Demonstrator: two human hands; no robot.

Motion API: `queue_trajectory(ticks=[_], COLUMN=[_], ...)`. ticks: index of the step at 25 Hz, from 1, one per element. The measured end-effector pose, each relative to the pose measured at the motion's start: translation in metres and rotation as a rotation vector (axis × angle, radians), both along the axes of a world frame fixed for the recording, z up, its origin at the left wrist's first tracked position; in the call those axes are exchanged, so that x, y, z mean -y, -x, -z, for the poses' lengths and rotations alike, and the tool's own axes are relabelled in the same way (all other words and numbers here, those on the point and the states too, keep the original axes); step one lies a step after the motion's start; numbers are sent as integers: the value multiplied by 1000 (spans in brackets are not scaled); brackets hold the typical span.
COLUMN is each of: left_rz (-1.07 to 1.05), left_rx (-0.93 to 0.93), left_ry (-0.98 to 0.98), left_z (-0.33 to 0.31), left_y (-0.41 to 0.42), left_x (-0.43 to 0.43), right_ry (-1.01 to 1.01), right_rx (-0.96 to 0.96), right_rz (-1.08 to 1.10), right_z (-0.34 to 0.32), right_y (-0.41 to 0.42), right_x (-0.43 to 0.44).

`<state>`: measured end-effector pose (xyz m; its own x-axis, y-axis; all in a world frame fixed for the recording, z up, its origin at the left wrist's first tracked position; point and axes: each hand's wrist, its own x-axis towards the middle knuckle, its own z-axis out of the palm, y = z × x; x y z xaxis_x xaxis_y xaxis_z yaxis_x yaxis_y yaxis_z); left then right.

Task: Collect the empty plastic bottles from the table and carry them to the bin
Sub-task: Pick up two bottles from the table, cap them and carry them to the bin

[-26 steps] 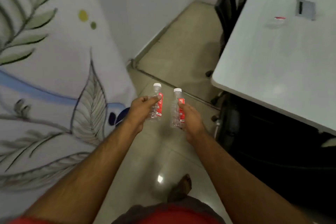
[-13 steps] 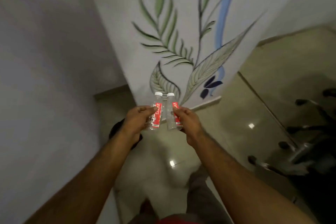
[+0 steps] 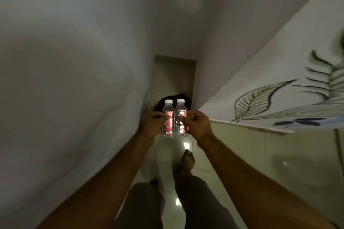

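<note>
Two clear bottles, white caps, red labels, upright and touching side by side: left bottle (image 3: 168, 117) pinched in left hand (image 3: 151, 123), right bottle (image 3: 180, 116) pinched in right hand (image 3: 198, 125), fingers closed round each. Both held out in front, above a dark bin (image 3: 186, 100) on the tiled floor (image 3: 232, 154). Leaf-painted wall (image 3: 270, 83) at right, plain wall (image 3: 74, 80) at left, bare foot (image 3: 187, 161) below.

Left hand (image 3: 151, 123): my fingers curled round bottle held upright, knuckles outward, thumb toward centre. Right hand (image 3: 197, 126): same closed grasp, mirror pose, fingertips (image 3: 183, 119) at label height. Both wrists level, hands nearly together ahead of chest. Both forearms bare, extended forward, converging toward grip. One bare foot forward, below grip.
</note>
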<state>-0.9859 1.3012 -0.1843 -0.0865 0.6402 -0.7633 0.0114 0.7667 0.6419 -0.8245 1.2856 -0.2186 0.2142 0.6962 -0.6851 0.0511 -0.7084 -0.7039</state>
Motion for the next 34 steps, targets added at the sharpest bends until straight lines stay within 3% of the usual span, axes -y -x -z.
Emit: queue_trajectory(ticks=[5,13,17,19,21,27,31,34], left_rz=[-24,140,53,44,53,88,151,330], left_rx=[-125,-250,-141,-170,-221,-263,-202,-170], left_ry=[72,151,197,186,197,190,83,-15], left_z=[134,358,416,430,424,321,204,101], left_y=[1,7,2,-2,-2,-1,-8,-34], left_x=[-51,-91,-101,-95,-83,-50,-24,-1], right_ry=[98,233,236,232,255,231,186,88], right_rx=[122,277,354,390,364,196,36,-30], right_rz=[-87,-210,-258,-243,-188,43,235,390], right_z=[123,330,370,375,363,264,148,44], right_y=[19,35,36,39,48,57,43,11], right_x=[-51,-84,-96,-90,-77,-29,-2,28])
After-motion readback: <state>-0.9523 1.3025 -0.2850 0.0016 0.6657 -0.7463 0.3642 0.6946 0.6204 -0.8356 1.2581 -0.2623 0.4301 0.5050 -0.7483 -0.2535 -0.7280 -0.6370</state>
